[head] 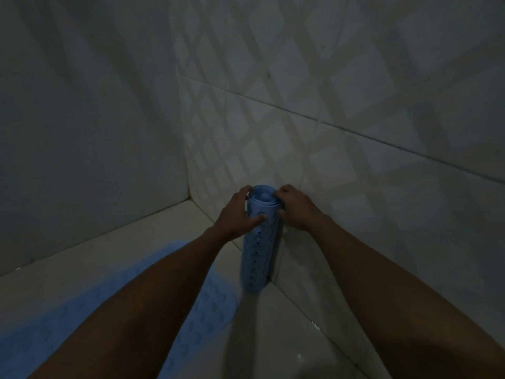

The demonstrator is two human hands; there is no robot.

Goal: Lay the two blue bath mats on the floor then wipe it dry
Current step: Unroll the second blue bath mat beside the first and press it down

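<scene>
Both forearms reach forward over the flat blue mat (pixel 191 310), which lies spread on the pale floor (pixel 287 337) at the lower left. Beyond it, the rolled blue mat (pixel 258 255) stands upright on the floor, just beside the tiled wall (pixel 355 132) near the corner. The left hand (pixel 237 212) and right hand (pixel 296 207) each close their grip around the top of this roll, one from each side.

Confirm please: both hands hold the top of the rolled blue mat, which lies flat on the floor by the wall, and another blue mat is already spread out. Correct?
Not quite. In the head view the rolled blue mat stands upright against the wall, not flat. The left hand and right hand do hold its top, and the other blue mat is spread out.
</scene>
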